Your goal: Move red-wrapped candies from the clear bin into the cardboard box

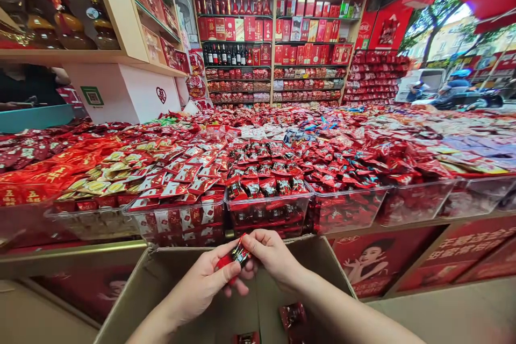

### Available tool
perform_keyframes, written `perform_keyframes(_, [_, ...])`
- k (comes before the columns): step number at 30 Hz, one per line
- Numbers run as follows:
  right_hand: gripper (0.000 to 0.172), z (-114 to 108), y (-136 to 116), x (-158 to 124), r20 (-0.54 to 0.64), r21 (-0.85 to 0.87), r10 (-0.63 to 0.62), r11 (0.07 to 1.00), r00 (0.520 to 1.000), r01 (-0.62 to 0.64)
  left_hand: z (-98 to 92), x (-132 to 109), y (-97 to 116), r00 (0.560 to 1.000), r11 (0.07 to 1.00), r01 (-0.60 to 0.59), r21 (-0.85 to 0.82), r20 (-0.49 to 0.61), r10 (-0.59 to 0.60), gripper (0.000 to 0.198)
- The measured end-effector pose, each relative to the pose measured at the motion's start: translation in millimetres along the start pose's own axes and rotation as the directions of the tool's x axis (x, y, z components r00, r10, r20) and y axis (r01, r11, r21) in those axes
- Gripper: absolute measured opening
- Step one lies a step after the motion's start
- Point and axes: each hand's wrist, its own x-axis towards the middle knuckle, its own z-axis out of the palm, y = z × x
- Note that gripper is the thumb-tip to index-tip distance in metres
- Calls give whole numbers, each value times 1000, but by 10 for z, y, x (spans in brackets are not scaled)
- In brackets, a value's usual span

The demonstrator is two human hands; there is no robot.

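Between my two hands is a small red and black candy packet (241, 254), held above an open cardboard box (139, 279). My left hand (207, 274) grips its lower left side, thumb across the front. With thumb and fingers, my right hand (271, 253) pinches the packet's upper right end. Lower in the box lie a few dark red wrapped candies (292, 314), partly cut off by the frame edge. Just beyond the box stands a clear plastic bin (268, 209) heaped with red and black packets that look similar.
More clear bins (350, 207) of wrapped sweets line the counter on both sides. Shelves (274, 27) with bottles and red gift boxes stand at the back. A white pillar (133, 94) rises at left; a person's arm (24, 105) shows behind a teal edge. The street opens at right.
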Motion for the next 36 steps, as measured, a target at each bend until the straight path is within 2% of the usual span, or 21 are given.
perform_keyframes(6, [38, -28, 13, 3, 3, 0, -31, 1000, 1000, 31, -38, 23, -42, 999, 1000, -9, -14, -41, 8, 48])
perform_keyframes(10, [35, -63, -7, -11, -4, -33, -75, 997, 997, 75, -50, 28, -32, 999, 1000, -13, 21, -41, 14, 36])
perform_keyframes(15, [34, -84, -42, -25, -40, -48, -54, 997, 998, 52, -19, 15, 18, 999, 999, -23, 30, -40, 25, 30])
perform_keyframes(17, [34, -72, -38, -26, -45, -57, -62, 997, 997, 60, -25, 18, 23, 996, 999, -31, 27, -80, 33, 30])
perform_keyframes(19, [34, -59, -26, -35, -42, -77, -81, 994, 996, 77, -55, 25, 24, 985, 999, -30, 26, -169, 34, 30])
perform_keyframes(22, [36, -65, -28, -79, -31, -223, -204, 956, 979, 192, -123, 31, 33, 957, 1000, -2, 24, -289, 9, 31])
perform_keyframes(23, [45, -76, -38, -100, 12, -330, -285, 904, 958, 273, -141, 30, 37, 955, 1000, 15, 26, -298, -6, 32])
perform_keyframes(24, [55, -91, -53, -122, 92, -456, -374, 808, 923, 373, -151, 27, 41, 958, 999, 33, 28, -286, -23, 33])
perform_keyframes(25, [59, -109, -70, -141, 200, -574, -451, 666, 870, 477, -152, 22, 45, 965, 998, 54, 29, -260, -45, 34])
perform_keyframes(26, [56, -126, -88, -156, 314, -662, -500, 494, 807, 564, -144, 17, 48, 971, 997, 74, 26, -229, -67, 35])
perform_keyframes(28, [38, -152, -115, -167, 488, -729, -545, 176, 682, 662, -109, 7, 53, 977, 994, 106, 4, -184, -104, 36])
perform_keyframes(30, [29, -163, -128, -161, 559, -731, -582, -10, 590, 683, -75, 1, 59, 974, 991, 132, -16, -185, -133, 38])
perform_keyframes(31, [27, -164, -132, -155, 572, -727, -605, -62, 554, 684, -69, 2, 61, 970, 990, 138, -14, -201, -138, 40])
perform_keyframes(33, [25, -156, -143, -151, 572, -719, -652, -105, 498, 687, -97, 15, 54, 963, 992, 126, 14, -242, -119, 46])
perform_keyframes(36, [25, -128, -190, -171, 526, -712, -703, -57, 478, 700, -234, 69, -10, 936, 998, 30, 63, -353, -6, 46])
